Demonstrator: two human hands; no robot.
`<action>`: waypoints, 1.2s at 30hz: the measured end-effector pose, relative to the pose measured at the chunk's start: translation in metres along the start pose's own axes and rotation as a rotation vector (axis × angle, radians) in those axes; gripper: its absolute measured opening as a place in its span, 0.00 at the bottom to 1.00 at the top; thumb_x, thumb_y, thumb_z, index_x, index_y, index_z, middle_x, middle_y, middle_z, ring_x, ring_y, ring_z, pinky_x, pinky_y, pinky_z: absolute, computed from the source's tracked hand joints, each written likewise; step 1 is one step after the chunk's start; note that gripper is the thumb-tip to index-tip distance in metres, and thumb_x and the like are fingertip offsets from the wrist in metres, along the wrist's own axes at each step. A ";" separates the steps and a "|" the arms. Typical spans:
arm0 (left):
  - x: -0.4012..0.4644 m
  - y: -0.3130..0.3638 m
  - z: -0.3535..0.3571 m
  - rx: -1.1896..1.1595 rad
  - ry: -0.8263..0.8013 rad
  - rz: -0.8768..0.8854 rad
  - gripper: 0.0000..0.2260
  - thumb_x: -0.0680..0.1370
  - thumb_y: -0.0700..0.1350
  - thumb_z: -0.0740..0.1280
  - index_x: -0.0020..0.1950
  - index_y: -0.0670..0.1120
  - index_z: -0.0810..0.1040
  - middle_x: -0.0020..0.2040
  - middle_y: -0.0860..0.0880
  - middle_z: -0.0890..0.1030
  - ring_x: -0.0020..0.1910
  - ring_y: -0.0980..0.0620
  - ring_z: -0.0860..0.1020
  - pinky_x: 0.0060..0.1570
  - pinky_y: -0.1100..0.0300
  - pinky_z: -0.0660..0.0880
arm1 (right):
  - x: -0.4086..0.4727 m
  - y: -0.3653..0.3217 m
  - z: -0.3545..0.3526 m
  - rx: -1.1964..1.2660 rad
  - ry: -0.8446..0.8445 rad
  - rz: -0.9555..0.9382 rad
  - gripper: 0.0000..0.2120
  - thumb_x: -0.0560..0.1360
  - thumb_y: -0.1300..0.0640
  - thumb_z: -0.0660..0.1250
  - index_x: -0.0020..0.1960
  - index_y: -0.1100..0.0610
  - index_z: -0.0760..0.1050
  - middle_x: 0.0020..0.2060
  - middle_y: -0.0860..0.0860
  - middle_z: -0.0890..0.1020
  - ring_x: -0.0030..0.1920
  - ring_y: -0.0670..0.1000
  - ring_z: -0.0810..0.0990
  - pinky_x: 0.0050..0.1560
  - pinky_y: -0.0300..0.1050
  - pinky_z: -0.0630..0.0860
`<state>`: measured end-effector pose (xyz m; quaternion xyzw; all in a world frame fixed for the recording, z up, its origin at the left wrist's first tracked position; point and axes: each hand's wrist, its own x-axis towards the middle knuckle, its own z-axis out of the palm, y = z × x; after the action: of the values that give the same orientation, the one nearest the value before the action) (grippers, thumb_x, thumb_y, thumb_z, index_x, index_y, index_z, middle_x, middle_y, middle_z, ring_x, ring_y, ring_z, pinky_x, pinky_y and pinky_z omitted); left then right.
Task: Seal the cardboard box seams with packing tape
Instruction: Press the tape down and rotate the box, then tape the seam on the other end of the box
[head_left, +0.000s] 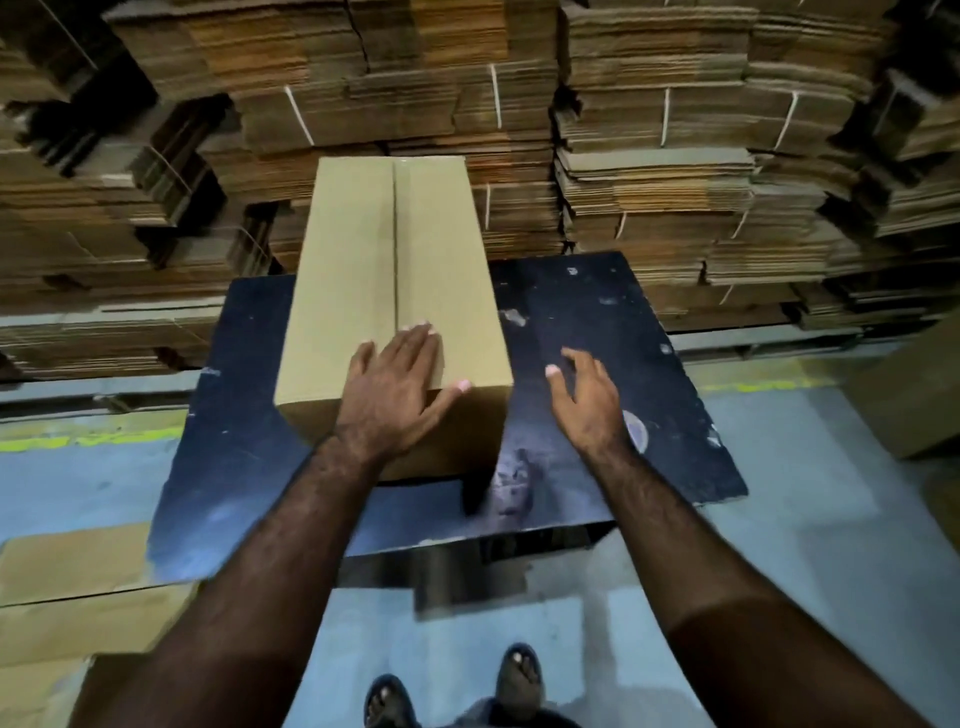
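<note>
Head view. A closed cardboard box (384, 270) stands at centre frame on a dark, scuffed surface (597, 332), its long axis running away from the viewer. The centre seam (396, 244) runs the length of the top face, from the far edge to the near end; whether tape covers it cannot be told. The left hand (397, 387) lies flat on the near end of the box top, fingers straight and spread, fingertips beside the seam, thumb extended along the near top edge; it grasps nothing. The right hand (584, 397), right of centre, is above the surface just beside the box's right side and apart from it, fingers relaxed and slightly bent, released and empty. Both forearms enter from the lower edge of the frame. Stacks of flattened cartons (649, 156), some bundled with pale straps, fill the upper half of the frame behind the surface. At lower left, flat cardboard sheets (72, 587) lie on the grey floor (779, 519). At bottom centre, two feet in sandals (517, 675) are visible.
</note>
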<state>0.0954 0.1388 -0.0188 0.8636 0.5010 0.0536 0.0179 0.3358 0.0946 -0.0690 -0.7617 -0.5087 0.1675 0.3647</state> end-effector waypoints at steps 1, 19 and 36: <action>-0.001 0.003 0.004 0.057 0.011 -0.001 0.37 0.79 0.67 0.43 0.78 0.44 0.63 0.79 0.45 0.63 0.77 0.46 0.63 0.71 0.40 0.61 | 0.001 0.020 -0.003 -0.058 -0.016 0.077 0.21 0.79 0.52 0.64 0.68 0.60 0.70 0.62 0.61 0.77 0.63 0.62 0.75 0.61 0.49 0.70; 0.006 0.006 0.010 0.154 0.004 0.001 0.38 0.81 0.67 0.40 0.79 0.41 0.59 0.79 0.38 0.59 0.78 0.42 0.61 0.71 0.44 0.65 | 0.035 0.117 0.030 -0.199 -0.201 0.430 0.37 0.69 0.60 0.72 0.73 0.53 0.59 0.58 0.56 0.78 0.57 0.61 0.78 0.55 0.48 0.74; -0.020 0.064 -0.081 -1.060 0.491 -0.429 0.10 0.80 0.51 0.67 0.55 0.49 0.84 0.53 0.52 0.85 0.57 0.52 0.80 0.59 0.54 0.76 | -0.045 -0.089 -0.103 1.206 -0.371 0.159 0.24 0.60 0.58 0.71 0.56 0.56 0.76 0.38 0.51 0.78 0.31 0.46 0.75 0.29 0.40 0.71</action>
<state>0.1317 0.0881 0.0651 0.5799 0.5581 0.4873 0.3388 0.3227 0.0337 0.0603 -0.4163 -0.3216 0.5803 0.6218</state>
